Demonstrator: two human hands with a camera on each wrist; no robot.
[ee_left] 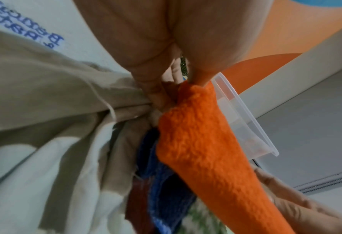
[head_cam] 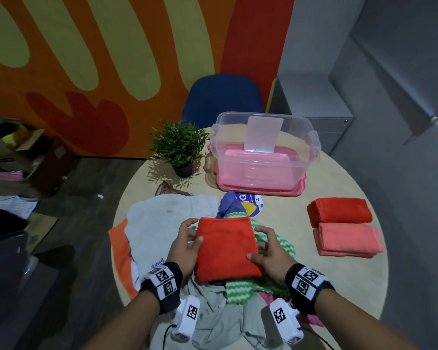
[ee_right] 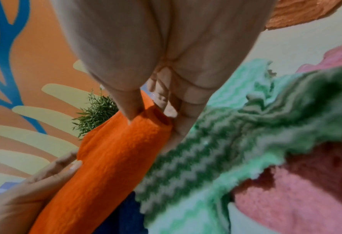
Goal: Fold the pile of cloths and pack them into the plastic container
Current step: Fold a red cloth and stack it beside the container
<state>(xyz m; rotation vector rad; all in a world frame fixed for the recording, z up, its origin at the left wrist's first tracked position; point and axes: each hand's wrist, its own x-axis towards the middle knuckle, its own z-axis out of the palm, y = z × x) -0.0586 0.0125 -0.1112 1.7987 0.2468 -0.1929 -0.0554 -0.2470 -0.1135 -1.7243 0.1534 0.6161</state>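
A folded orange-red cloth (head_cam: 226, 248) sits atop the loose pile (head_cam: 162, 223) of cloths at the table's near side. My left hand (head_cam: 187, 245) grips its left edge, thumb on top and fingers under. My right hand (head_cam: 266, 251) holds the right edge the same way. In the left wrist view the folded cloth (ee_left: 202, 155) shows edge-on below my left hand (ee_left: 176, 88); in the right wrist view the cloth (ee_right: 114, 155) runs under my right hand (ee_right: 150, 110). The clear plastic container (head_cam: 266, 147) stands open at the far side on a pink lid. Two folded cloths, red (head_cam: 339, 210) and salmon (head_cam: 347, 239), lie to the right.
A potted plant (head_cam: 180, 147) stands left of the container. A green-and-white zigzag cloth (head_cam: 271, 243), a white shirt and beige garments lie in the pile. A blue chair (head_cam: 223, 97) stands behind the round table (head_cam: 339, 286). Boxes sit on the floor at left.
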